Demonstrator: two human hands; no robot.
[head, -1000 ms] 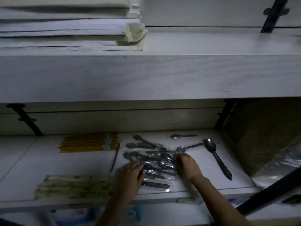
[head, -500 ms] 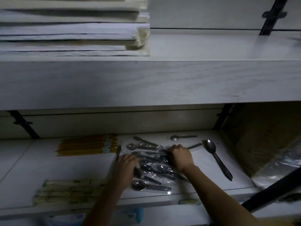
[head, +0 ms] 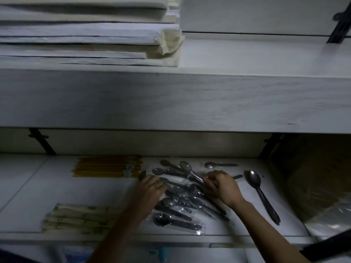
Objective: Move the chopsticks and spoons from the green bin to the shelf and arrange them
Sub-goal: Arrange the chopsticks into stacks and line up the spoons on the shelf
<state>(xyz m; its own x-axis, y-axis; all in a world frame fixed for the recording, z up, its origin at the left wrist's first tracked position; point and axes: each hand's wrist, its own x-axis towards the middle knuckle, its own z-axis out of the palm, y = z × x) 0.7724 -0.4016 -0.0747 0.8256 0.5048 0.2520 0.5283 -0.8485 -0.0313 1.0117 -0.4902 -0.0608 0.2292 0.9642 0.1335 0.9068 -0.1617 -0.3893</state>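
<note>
Lower white shelf (head: 57, 186), contents left to right:

- Bundle of yellow chopsticks (head: 108, 167), lying crosswise at the back.
- Paper-sleeved chopsticks with green print (head: 76, 218), in a row at the front edge, well apart from the yellow bundle.
- Loose pile of plastic-wrapped metal spoons (head: 182, 202), mid-shelf, handles mostly pointing right and forward.
- Small bare spoon (head: 220, 164), alone behind the pile.
- Large bare metal spoon (head: 260, 192), right of the pile, bowl toward the back.

Hands: left hand (head: 150, 188) lies on the pile's left edge with fingers bent; whether it grips anything cannot be told in the dim light. Right hand (head: 222, 185) is on the pile's upper right, fingers curled and pinching a clear wrapper.

Upper white shelf (head: 247, 95): stack of white folded sheets (head: 85, 35), left side.

Right of the lower shelf: brown box with plastic film (head: 313, 177).
</note>
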